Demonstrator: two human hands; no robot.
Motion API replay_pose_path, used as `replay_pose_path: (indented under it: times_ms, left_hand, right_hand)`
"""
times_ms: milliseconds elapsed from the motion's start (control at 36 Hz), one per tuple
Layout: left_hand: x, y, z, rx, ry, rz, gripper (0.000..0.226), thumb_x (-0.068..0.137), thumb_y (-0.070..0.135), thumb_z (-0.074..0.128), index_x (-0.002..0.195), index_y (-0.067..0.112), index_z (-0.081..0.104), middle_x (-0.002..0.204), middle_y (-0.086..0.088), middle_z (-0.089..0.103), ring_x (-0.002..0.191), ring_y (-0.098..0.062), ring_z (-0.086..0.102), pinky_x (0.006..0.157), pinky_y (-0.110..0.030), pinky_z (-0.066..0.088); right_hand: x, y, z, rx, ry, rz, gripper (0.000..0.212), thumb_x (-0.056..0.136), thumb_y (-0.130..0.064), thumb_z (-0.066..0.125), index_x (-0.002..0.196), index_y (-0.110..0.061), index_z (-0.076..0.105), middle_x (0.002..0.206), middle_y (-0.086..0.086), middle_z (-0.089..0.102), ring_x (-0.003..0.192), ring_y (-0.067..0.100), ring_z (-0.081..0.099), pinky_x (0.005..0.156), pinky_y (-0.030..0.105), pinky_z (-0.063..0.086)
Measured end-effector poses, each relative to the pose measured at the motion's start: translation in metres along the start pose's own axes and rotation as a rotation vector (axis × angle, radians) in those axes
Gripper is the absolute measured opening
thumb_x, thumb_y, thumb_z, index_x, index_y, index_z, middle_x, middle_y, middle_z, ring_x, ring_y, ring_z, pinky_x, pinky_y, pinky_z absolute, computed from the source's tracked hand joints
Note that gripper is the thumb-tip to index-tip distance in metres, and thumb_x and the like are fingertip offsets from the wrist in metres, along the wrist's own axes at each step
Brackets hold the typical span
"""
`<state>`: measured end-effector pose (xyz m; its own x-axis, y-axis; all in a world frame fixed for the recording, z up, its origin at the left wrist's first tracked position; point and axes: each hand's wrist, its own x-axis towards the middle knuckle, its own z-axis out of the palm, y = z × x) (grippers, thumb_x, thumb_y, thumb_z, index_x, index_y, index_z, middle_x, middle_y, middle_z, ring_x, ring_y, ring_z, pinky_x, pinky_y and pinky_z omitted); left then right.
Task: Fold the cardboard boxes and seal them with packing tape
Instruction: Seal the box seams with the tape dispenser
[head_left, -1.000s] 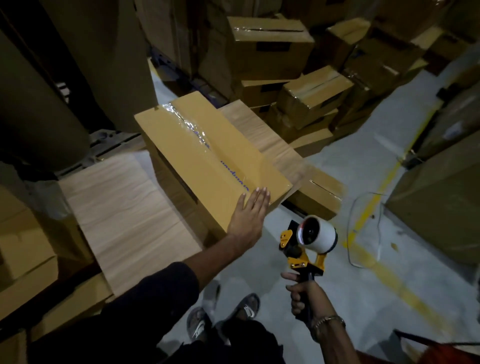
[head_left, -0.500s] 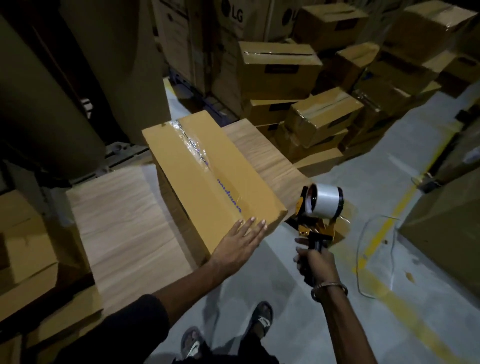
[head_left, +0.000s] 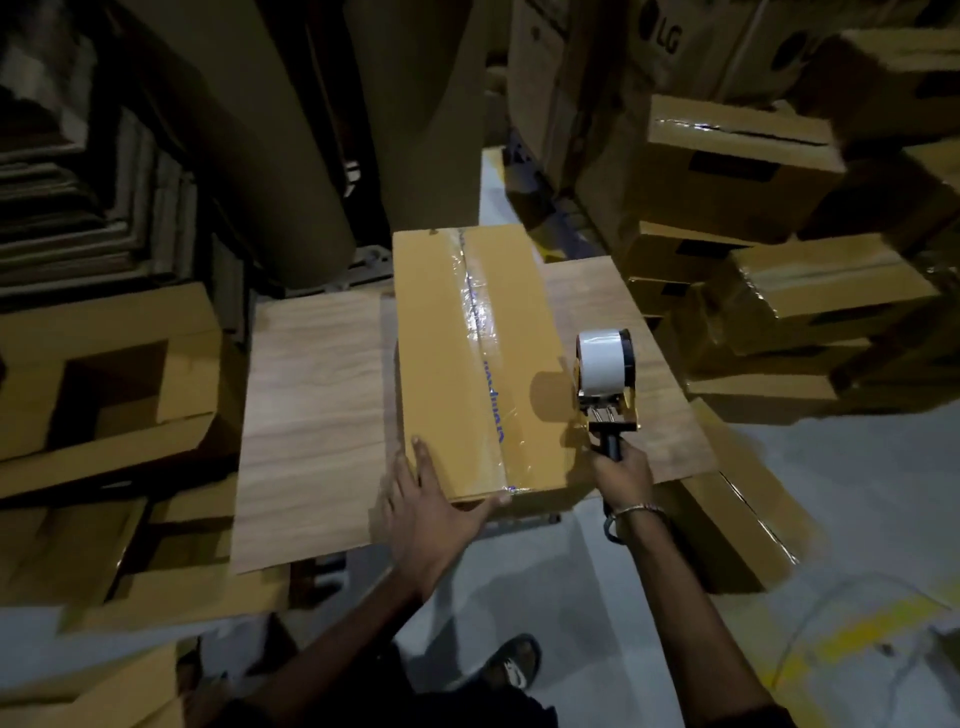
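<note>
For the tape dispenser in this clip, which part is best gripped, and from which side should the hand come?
Grip the tape dispenser by its black handle, from the near side below the roll. The handle points back toward the person, and the right hand already wraps it, which leaves the roll free over the box.

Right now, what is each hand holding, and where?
Right hand grips the tape gun by its black handle. Left hand rests open on the box near corner.

A warehouse or packing floor, dimly lit; sealed cardboard cartons (head_left: 737, 171) are heaped to the right of the wooden work board (head_left: 311, 415); big brown paper rolls (head_left: 249, 156) stand behind it; flattened boxes (head_left: 104, 395) lie left of it; yellow floor line (head_left: 862, 629) on grey concrete, near right.
</note>
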<state>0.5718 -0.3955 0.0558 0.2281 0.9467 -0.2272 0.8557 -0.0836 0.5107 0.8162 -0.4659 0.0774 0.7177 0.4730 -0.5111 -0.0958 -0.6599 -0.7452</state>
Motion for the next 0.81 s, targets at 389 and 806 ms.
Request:
replay_pose_path:
  times_ms: [389,806]
  left_hand:
    - [0.052,-0.003,-0.033,0.152,-0.23,0.184,0.169,0.037,0.105,0.066,0.164,0.032,-0.018,0.175,-0.001,-0.008,0.16,-0.028,0.014,0.118,-0.053,0.037]
    - [0.198,-0.013,-0.073,0.327,-0.381,0.674,0.15,0.054,0.097,0.071,0.168,0.031,-0.002,0.173,-0.009,0.013,0.156,-0.029,0.025,0.119,-0.044,0.04]
  right_hand:
    - [-0.021,0.043,-0.001,0.151,0.05,0.036,0.017,0.075,-0.037,0.077,0.089,-0.028,0.074,0.087,-0.003,0.077,0.082,0.023,0.074,0.077,0.053,0.064]
    - [-0.078,0.042,0.1,0.665,0.378,0.167,0.011,0.092,-0.027,0.078,0.084,-0.034,0.075,0.095,-0.008,0.076,0.09,0.019,0.071,0.085,0.055,0.062]
